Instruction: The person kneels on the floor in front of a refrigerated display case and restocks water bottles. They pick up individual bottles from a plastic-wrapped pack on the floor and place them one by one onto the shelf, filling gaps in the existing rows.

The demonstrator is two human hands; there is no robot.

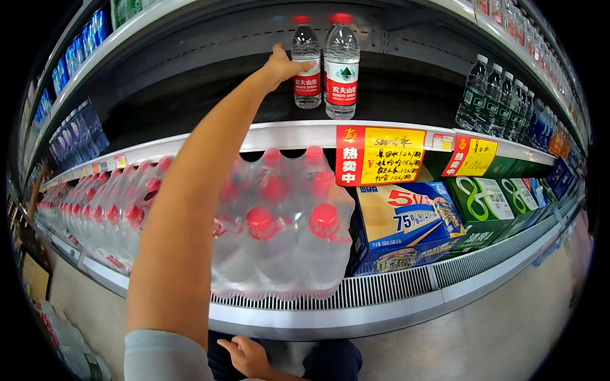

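Observation:
My left hand [285, 68] reaches far forward onto the black shelf. Its thumb lies across the front of a clear water bottle [307, 85] with a red cap and a red and white label; the fingers on its far side are partly hidden. The bottle stands upright. Just right of it stands a like bottle [342, 78], with another mostly hidden behind. Low in the view, in front of my dark trousers, my right hand [245, 356] hangs with fingers partly curled, one finger extended, and nothing visible in it. Below the shelf lies a shrink-wrapped pack of red-capped bottles [290, 238].
A white shelf edge [286, 135] carries red and yellow price signs [395, 155]. Right of the pack sit a blue and gold carton [410, 224] and green cartons [481, 205]. Green-labelled bottles [476, 100] stand at the shelf's right. A slotted metal ledge [381, 290] runs along the front.

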